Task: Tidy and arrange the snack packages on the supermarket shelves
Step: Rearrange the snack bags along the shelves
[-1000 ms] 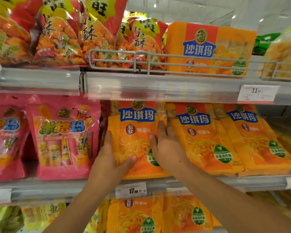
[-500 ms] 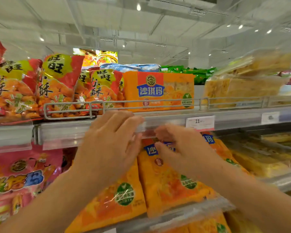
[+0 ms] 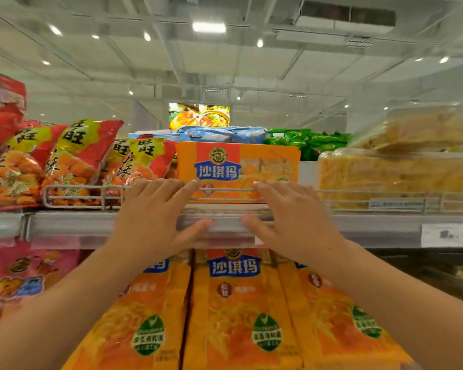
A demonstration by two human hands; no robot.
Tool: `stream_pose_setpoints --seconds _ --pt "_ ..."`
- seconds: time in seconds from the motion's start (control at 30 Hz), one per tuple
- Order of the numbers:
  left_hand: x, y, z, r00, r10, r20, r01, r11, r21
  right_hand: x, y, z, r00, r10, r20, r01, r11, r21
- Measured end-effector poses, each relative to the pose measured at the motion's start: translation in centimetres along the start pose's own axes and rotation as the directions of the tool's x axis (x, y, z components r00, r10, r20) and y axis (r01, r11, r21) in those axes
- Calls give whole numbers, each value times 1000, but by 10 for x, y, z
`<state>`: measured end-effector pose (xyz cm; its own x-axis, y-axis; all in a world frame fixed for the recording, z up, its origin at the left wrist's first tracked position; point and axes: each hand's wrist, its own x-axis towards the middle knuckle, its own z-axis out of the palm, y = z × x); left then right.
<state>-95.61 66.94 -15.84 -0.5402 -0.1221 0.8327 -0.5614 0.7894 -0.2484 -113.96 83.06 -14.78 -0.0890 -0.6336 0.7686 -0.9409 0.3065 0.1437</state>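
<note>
Under my wrists there's a row of orange 沙琪玛 bags [image 3: 233,311], blue banner up top, green round badge lower down. My left hand [image 3: 155,217] and right hand [image 3: 292,220] are both spread open, not gripping anything, fingers up at the wire rail [image 3: 75,194]. Right past my fingertips stands an orange 沙琪玛 box [image 3: 238,166]. Left of my left hand: red 旺旺 snack bags [image 3: 72,158].

price tag [image 3: 443,234] blurred unreadable; hands [image 3: 155,217] hiding orange box [image 3: 238,169] lower edge; pink bags [image 3: 16,276] cut off left
</note>
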Motion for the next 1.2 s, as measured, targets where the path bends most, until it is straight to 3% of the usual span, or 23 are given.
stream_pose_setpoints --seconds 0.1,0.23,0.47,0.63,0.77,1.03,1.2 --pt "1 0 4 998 5 -55 -5 1000 4 -2 3 6 998 -24 -63 24 1000 1" --pt "6 -1 3 995 25 -94 -25 1000 3 0 5 1 999 -41 -4 41 999 7" --pt "5 -1 10 987 40 -154 -41 999 -6 79 13 -23 999 -21 -29 26 983 184" --pt "4 -3 13 980 46 -192 -46 999 6 162 26 -7 980 -21 196 6 997 73" --pt "3 -5 15 978 51 -203 -50 999 10 186 29 14 887 22 461 -110 980 164" --pt "3 -6 16 978 56 -203 -55 998 11 189 27 1 862 -76 501 -86 953 292" --pt "2 -5 17 973 34 -228 -38 999 -15 174 19 -27 867 -116 484 -19 964 266"
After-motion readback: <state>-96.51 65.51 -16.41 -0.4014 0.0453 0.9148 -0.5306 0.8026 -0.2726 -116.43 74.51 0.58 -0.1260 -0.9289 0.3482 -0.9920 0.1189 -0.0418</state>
